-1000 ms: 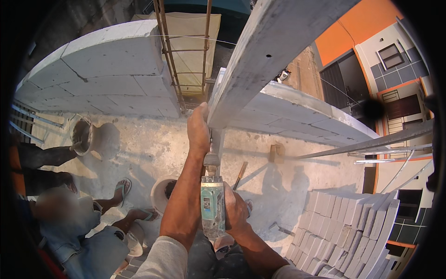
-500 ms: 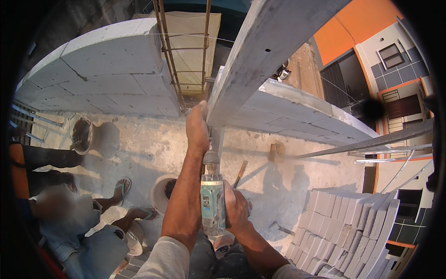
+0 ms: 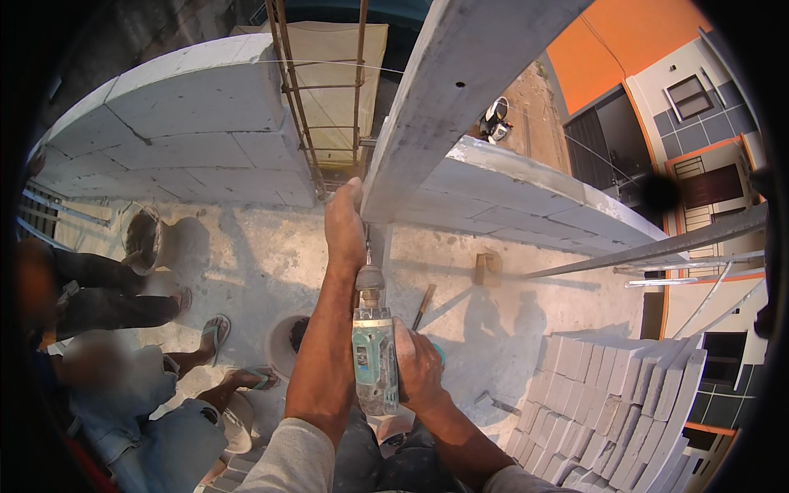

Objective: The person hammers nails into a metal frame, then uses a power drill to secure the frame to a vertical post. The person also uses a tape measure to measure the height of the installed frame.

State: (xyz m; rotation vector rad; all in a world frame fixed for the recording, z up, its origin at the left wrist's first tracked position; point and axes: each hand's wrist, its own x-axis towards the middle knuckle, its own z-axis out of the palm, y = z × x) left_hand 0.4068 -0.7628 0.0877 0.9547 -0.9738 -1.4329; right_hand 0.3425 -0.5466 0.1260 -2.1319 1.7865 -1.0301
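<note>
My right hand (image 3: 417, 366) is wrapped around the grip of a teal, dust-covered power drill (image 3: 375, 366), on its right side. The drill's chuck and thin bit point away from me, toward the lower end of a long grey board (image 3: 460, 107). Whether the bit has entered the board cannot be made out. My left hand (image 3: 343, 226) grips the board's left edge near that end; its fingers are partly hidden. My left forearm runs along the drill's left side.
Pale block walls (image 3: 197, 156) stand beyond, left and right of the board. Stacked blocks (image 3: 592, 403) are at lower right. A bucket (image 3: 146, 240), a second bucket (image 3: 283, 341), a hammer-like tool (image 3: 497, 403) and two people (image 3: 140, 411) are around me.
The board's upper part has shifted slightly left, with the drill and my hands staying close to it. At far left, a person's dark-trousered legs have moved right.
</note>
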